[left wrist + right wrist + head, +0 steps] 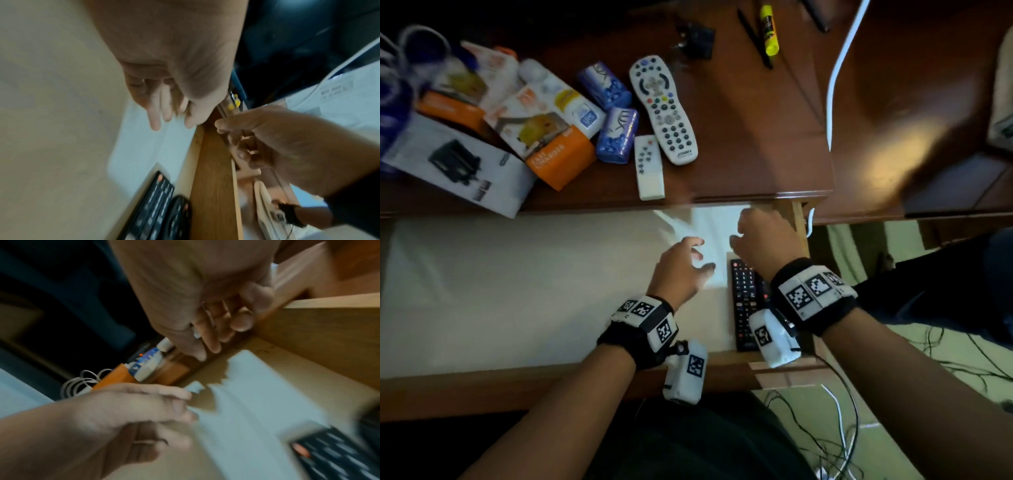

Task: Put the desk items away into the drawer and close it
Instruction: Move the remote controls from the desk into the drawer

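Observation:
The drawer (pixel 517 291) is pulled out below the desk, its pale lining showing. A white sheet of paper (pixel 698 226) lies at its right end, and a black remote (pixel 743 301) lies beside the right wall. My left hand (pixel 688 260) hovers over the paper with straight, spread fingers and holds nothing; the left wrist view shows those fingers (pixel 162 105) just above the sheet (pixel 144 146). My right hand (pixel 763 240) hangs over the drawer's back right corner. In the blurred right wrist view its fingers (pixel 216 324) are loosely curled with nothing visible in them.
The dark wooden desk (pixel 756 137) carries a large white remote (pixel 662 109), a small white remote (pixel 649 168), two blue packets (pixel 617 135), orange-and-white boxes (pixel 551 137), a white box (pixel 458 164), a yellow glue stick (pixel 769 31), a black plug (pixel 695 37) and a white cable (pixel 837 75).

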The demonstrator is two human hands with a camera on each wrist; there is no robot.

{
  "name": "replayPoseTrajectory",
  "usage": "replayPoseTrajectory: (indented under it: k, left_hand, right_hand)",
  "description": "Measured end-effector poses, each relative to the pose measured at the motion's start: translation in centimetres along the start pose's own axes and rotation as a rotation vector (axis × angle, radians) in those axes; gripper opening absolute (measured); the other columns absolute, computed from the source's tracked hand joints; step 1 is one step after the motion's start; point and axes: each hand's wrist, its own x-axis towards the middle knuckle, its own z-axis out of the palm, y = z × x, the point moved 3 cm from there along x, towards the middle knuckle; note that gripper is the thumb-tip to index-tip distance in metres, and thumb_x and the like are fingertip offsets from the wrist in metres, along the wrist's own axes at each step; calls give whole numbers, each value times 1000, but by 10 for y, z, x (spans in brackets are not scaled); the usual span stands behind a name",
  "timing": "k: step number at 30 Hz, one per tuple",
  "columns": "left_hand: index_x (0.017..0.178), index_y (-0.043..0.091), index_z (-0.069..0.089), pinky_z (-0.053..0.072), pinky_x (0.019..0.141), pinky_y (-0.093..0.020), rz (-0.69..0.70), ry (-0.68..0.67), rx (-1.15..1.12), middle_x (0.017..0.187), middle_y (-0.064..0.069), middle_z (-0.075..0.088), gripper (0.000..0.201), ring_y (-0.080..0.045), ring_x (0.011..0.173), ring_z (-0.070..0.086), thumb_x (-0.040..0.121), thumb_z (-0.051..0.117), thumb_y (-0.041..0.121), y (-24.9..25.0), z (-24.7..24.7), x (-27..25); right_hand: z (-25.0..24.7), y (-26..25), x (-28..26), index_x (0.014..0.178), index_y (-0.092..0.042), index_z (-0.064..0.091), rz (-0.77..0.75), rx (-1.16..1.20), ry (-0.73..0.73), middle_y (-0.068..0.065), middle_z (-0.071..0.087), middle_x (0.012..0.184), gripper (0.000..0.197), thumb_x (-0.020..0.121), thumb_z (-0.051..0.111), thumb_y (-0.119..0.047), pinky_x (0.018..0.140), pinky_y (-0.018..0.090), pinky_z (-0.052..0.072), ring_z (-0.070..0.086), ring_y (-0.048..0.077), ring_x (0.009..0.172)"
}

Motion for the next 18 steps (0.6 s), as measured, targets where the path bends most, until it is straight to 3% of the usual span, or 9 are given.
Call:
replayPoseTrajectory:
  k: [4, 7, 9, 12, 15, 18]
  left_hand:
    - [104, 19, 63, 51, 79, -30, 132, 315, -129, 92, 4, 65, 24, -13, 73, 61, 81, 67, 13, 21, -56, 1]
    - [104, 17, 64, 48, 87, -29, 238, 455, -50, 108, -1, 56, 26, -14, 86, 59, 80, 66, 10, 29, -84, 7]
    - [112, 17, 63, 43, 96, -32, 271, 488, 75, 119, -5, 49, 34, -21, 107, 53, 79, 67, 12, 29, -92, 11]
    - [126, 20, 57, 41, 99, -42, 276, 457, 297, 133, -7, 43, 49, -33, 114, 43, 78, 67, 16, 28, -91, 16]
    - [138, 26, 45, 40, 99, -44, 245, 404, 403, 147, -6, 33, 62, -36, 120, 38, 81, 66, 18, 27, -86, 19]
    - [141, 26, 42, 38, 101, -42, 234, 402, 456, 152, -4, 26, 61, -34, 124, 36, 83, 63, 22, 27, -81, 20]
  right_hand:
    - [-22, -36, 30, 96, -6, 59, -152, 186, 254, 14, 56, 106, 20, 83, 59, -22, 75, 38, 46, 53, 35, 100]
    - [-24, -58, 49, 113, -7, 59, -328, 228, 320, 15, 51, 119, 36, 80, 62, -22, 83, 45, 46, 46, 36, 106]
    - [-19, -69, 61, 127, -12, 55, -409, 183, 303, 13, 46, 137, 49, 79, 62, -24, 87, 47, 46, 43, 38, 114]
    - [-9, -77, 73, 140, -22, 42, -408, 99, 231, 4, 26, 155, 57, 85, 58, -26, 96, 49, 37, 28, 34, 133]
    - [-2, -78, 72, 142, -24, 38, -419, 65, 249, 0, 22, 157, 58, 87, 54, -27, 99, 52, 35, 25, 31, 136]
    - [2, -68, 68, 140, -23, 41, -421, 68, 273, 2, 26, 156, 59, 84, 56, -26, 98, 51, 37, 29, 33, 136]
